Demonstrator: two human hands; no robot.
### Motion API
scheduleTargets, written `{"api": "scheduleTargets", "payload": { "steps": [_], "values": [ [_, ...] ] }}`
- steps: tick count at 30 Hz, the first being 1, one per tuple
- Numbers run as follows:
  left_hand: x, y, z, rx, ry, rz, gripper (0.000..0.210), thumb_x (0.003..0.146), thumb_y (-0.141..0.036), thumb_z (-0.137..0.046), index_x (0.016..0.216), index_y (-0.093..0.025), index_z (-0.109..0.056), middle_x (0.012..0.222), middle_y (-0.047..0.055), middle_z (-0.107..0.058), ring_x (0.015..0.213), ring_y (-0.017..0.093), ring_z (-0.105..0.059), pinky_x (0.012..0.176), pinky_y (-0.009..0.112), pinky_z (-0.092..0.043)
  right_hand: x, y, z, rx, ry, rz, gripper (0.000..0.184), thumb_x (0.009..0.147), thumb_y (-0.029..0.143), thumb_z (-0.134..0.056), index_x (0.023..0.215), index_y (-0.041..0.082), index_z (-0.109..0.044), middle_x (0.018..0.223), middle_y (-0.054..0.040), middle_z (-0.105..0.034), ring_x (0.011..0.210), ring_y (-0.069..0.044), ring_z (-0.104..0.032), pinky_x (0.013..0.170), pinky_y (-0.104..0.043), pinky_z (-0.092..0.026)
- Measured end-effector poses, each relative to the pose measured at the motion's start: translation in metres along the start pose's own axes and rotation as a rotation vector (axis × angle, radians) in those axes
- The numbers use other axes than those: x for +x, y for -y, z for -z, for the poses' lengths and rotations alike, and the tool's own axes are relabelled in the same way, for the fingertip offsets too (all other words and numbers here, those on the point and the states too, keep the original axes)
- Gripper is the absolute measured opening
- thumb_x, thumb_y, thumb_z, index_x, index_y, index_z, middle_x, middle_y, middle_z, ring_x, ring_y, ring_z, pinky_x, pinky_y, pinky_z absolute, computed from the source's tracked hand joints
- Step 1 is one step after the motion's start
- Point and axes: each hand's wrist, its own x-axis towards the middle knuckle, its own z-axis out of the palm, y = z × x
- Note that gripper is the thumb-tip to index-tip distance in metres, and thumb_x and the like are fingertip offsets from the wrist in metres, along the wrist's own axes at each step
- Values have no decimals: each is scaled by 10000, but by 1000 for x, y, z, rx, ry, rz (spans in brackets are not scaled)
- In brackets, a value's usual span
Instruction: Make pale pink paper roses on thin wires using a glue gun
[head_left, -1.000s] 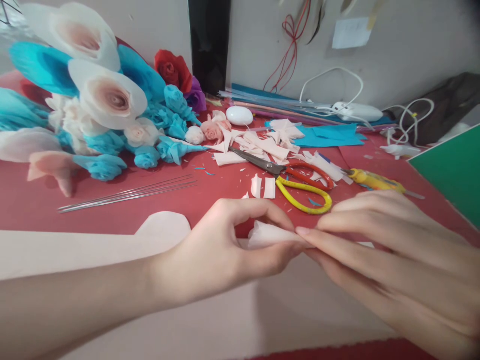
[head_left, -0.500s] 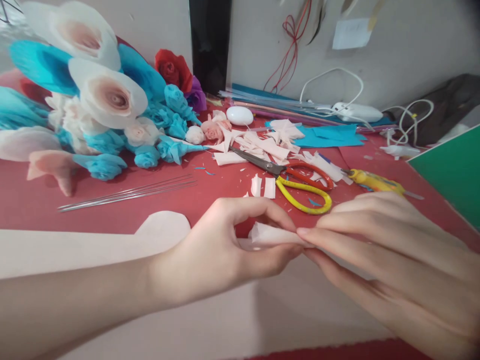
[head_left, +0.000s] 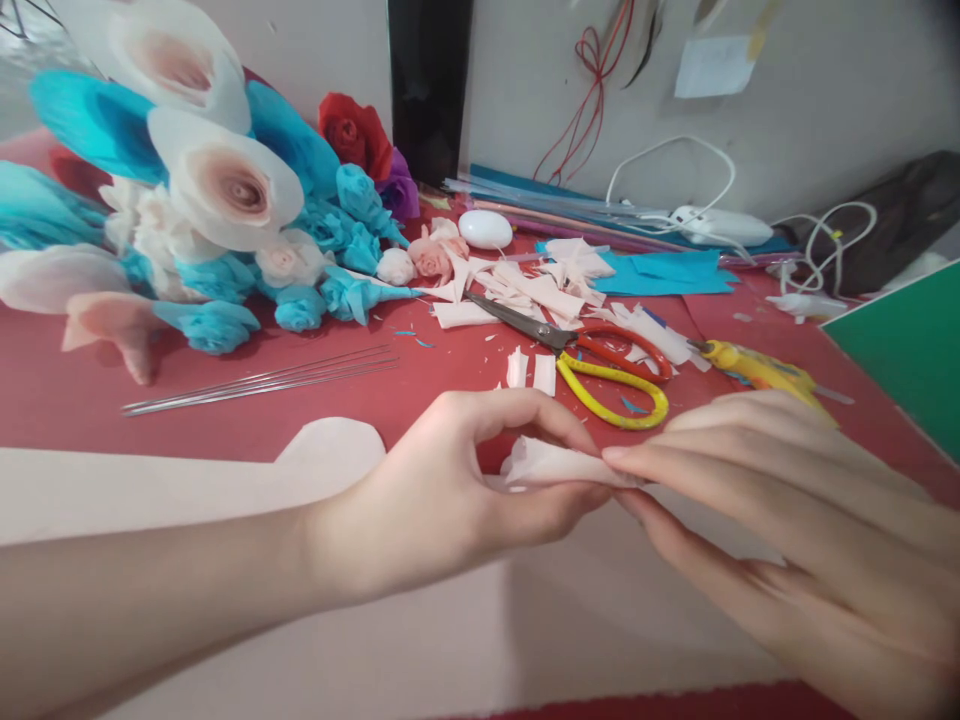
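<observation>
A small roll of pale pink crepe paper (head_left: pixel 559 464), flared at its left end and narrow at its right, lies between my two hands. My left hand (head_left: pixel 465 480) is closed round it, thumb below and forefinger above. At the narrow right end, the thumb and fingertips of my right hand (head_left: pixel 757 510) pinch the paper; its other fingers stretch along above. Under both hands spreads a large pale pink paper sheet (head_left: pixel 405 650). Just beyond my fingers, scissors (head_left: pixel 562 345) with one red and one yellow handle rest partly open among paper scraps (head_left: pixel 536 290).
Paper flowers (head_left: pixel 232 190) in white, blue and red crowd the back left. Thin metal wires (head_left: pixel 262 380) lie before them. A yellow-handled tool (head_left: pixel 757 368), blue paper (head_left: pixel 667 272), a white power strip (head_left: pixel 724 228) and a green board (head_left: pixel 900 350) are at the right.
The view has shifted slightly, so the background sits a little farther right. Both hands keep hold of the paper roll, which has turned slightly in the fingers.
</observation>
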Motion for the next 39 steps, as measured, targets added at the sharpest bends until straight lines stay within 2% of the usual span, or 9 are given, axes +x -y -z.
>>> {"api": "scheduleTargets", "payload": {
  "steps": [6,11,29,34,39],
  "values": [
    [0,-1,0,15,2,17,131,765,-322,-619,795,-196,-642,721,-22,-663,686,115,-589,594,159,-476,-4,0,-5,-21,12,-28,146,871,86,-500,928,131,-627,781,-16,-628,766,-143,-561,724,-343,-409],
    [-1,-3,0,27,-13,25,149,757,-339,-625,792,-195,-640,698,-22,-659,680,114,-591,593,158,-478,-6,-1,-3,-93,26,20,127,862,103,-526,925,142,-630,759,-2,-624,748,-145,-551,720,-358,-401],
    [-4,-1,2,5,13,31,149,769,-318,-627,827,-183,-655,776,-3,-690,729,140,-627,641,193,-500,-4,-1,-3,-46,32,-15,153,853,89,-526,944,159,-627,771,1,-635,750,-147,-564,727,-351,-402],
    [-4,-1,2,-38,26,18,100,773,-284,-633,834,-207,-654,773,-41,-696,723,99,-623,652,148,-486,0,2,-4,13,-18,-60,129,835,102,-542,942,150,-597,793,-7,-633,752,-131,-577,693,-290,-438],
    [-3,-1,2,-38,33,37,87,778,-264,-625,828,-198,-650,777,-29,-697,734,111,-630,651,158,-490,-5,3,-4,39,-62,-162,125,840,250,-580,956,209,-604,872,-2,-629,810,-154,-582,718,-300,-469]
  ]
}}
